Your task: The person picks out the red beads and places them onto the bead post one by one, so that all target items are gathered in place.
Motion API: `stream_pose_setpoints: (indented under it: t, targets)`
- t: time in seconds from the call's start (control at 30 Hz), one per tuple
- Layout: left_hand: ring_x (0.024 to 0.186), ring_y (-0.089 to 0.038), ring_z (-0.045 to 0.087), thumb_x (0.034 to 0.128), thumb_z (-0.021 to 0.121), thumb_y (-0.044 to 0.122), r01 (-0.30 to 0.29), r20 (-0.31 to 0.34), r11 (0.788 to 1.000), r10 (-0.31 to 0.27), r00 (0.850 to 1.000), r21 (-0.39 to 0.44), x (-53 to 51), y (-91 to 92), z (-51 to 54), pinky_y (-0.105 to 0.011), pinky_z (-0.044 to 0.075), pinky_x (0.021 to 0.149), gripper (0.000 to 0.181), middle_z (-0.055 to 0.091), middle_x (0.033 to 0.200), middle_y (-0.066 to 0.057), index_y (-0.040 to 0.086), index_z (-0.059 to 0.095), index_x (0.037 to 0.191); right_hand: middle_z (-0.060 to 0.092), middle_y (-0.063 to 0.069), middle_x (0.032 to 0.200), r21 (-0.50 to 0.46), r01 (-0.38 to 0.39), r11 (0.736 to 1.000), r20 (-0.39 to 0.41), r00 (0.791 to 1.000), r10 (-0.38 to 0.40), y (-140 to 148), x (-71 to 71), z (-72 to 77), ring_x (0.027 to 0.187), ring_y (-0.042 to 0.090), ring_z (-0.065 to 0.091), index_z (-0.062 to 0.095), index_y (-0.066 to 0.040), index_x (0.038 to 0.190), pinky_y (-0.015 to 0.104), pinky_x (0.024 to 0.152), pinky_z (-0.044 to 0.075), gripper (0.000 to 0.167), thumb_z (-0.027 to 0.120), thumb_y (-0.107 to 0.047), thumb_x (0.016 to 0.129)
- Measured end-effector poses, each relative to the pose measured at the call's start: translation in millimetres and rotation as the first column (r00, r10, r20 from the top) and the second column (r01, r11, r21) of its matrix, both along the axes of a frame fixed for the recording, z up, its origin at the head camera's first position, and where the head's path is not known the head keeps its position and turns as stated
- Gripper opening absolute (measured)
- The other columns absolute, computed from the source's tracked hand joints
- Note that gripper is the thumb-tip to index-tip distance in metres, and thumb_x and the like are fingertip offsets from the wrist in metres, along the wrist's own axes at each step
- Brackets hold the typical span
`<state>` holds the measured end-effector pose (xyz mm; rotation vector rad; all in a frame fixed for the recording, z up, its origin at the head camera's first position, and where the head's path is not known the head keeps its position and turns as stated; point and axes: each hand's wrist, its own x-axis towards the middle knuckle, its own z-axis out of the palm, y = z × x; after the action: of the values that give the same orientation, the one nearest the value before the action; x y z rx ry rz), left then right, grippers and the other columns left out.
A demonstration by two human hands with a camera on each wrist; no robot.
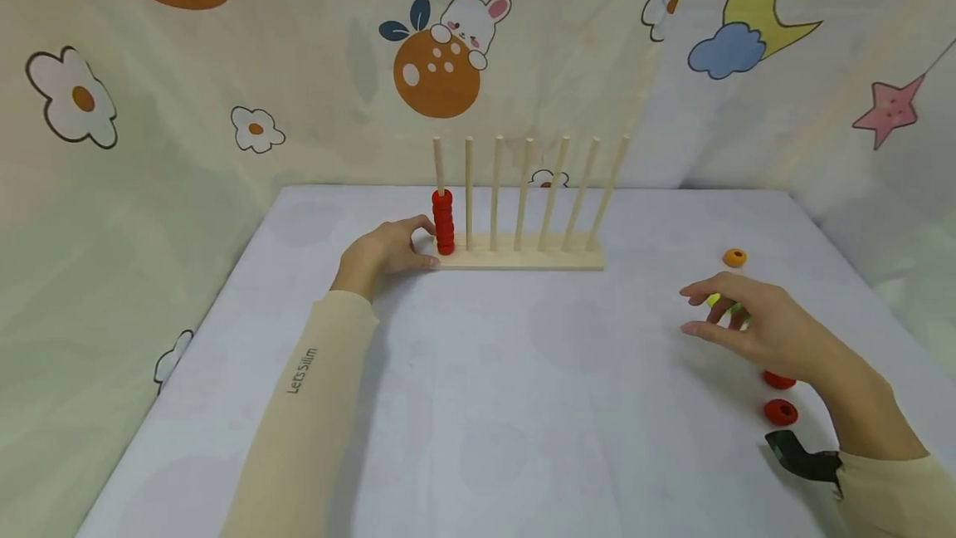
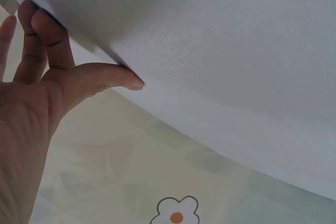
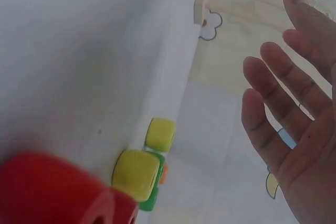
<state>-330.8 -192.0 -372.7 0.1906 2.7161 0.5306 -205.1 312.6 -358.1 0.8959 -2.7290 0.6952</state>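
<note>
A wooden peg stand [image 1: 523, 260] with several upright pegs is at the table's far side. Its leftmost peg bears a stack of red beads [image 1: 444, 224]; the other pegs are bare. My left hand [image 1: 384, 251] holds the stand's left end, thumb at the front corner and fingers behind. In the left wrist view the stand is not seen. My right hand [image 1: 754, 318] hovers over the table's right side, fingers loosely bent and nothing between them. Beneath and around it lie loose beads: a red bead [image 1: 781, 413], an orange bead [image 1: 735, 257] and a yellow bead [image 3: 136, 175]. Others are partly hidden.
White cloth covers the table [image 1: 478, 405]. Behind it hangs a printed curtain [image 1: 321, 48] with flowers, a rabbit and a moon. A dark strap [image 1: 802, 459] sticks out at the right sleeve's cuff, close to the red beads.
</note>
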Motion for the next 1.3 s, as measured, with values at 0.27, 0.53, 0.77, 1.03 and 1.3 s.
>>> stream_pose_setpoints:
  t: [0.27,0.53,0.77,1.03,1.3]
  targets:
    - [0.112,-0.029,0.057,0.0921,0.077,0.039,-0.006,0.004,1.0,0.006,1.0,0.023,0.1,-0.5,0.3,-0.056,0.046,0.1,0.06,0.066,0.108,-0.009,0.03,0.047,0.143,0.066,-0.005,0.101,0.061,0.076,0.995,0.113,0.99,-0.082,23,11.3,-8.6,0.079,0.0,0.059,0.07,-0.022,0.114,0.02,0.067,0.052,0.043,0.091,-0.018,0.077]
    - [0.112,-0.029,0.057,0.0923,0.076,0.039,0.0,0.002,1.0,0.0,1.0,0.02,0.1,-1.2,0.1,-0.056,0.046,0.101,0.061,0.066,0.109,-0.01,0.03,0.047,0.144,0.061,0.0,0.097,0.137,0.17,0.976,0.31,0.928,-0.205,41,21.8,-13.1,0.077,0.004,0.056,0.069,-0.018,0.113,0.023,0.061,0.051,0.045,0.09,-0.035,0.078]
    - [0.112,-0.029,0.057,0.0925,0.076,0.04,-0.008,0.008,1.0,0.008,1.0,0.026,3.1,-1.2,0.5,-0.056,0.046,0.101,0.061,0.066,0.107,-0.009,0.031,0.046,0.146,0.06,-0.001,0.098,0.208,0.2,0.957,0.381,0.885,-0.268,58,29.0,-18.5,0.074,0.004,0.051,0.068,-0.016,0.116,0.024,0.056,0.044,0.05,0.09,-0.037,0.076]
    - [0.113,-0.029,0.057,0.0925,0.076,0.04,-0.01,-0.004,1.0,0.011,1.0,0.022,2.8,-1.6,-0.9,-0.056,0.046,0.101,0.061,0.066,0.108,-0.009,0.031,0.046,0.145,0.057,-0.002,0.094,0.239,0.167,0.957,0.439,0.86,-0.26,62,35.6,-23.6,0.074,0.002,0.05,0.07,-0.013,0.114,0.023,0.058,0.043,0.045,0.089,-0.032,0.078]
    - [0.114,-0.029,0.057,0.0922,0.076,0.04,-0.006,0.01,1.0,0.005,1.0,0.023,1.7,-0.2,-0.1,-0.056,0.045,0.102,0.062,0.067,0.109,-0.01,0.031,0.045,0.146,0.057,-0.004,0.092,0.27,0.212,0.939,0.392,0.867,-0.308,66,40.3,-24.2,0.071,0.003,0.048,0.07,-0.017,0.112,0.024,0.055,0.04,0.05,0.092,-0.039,0.073]
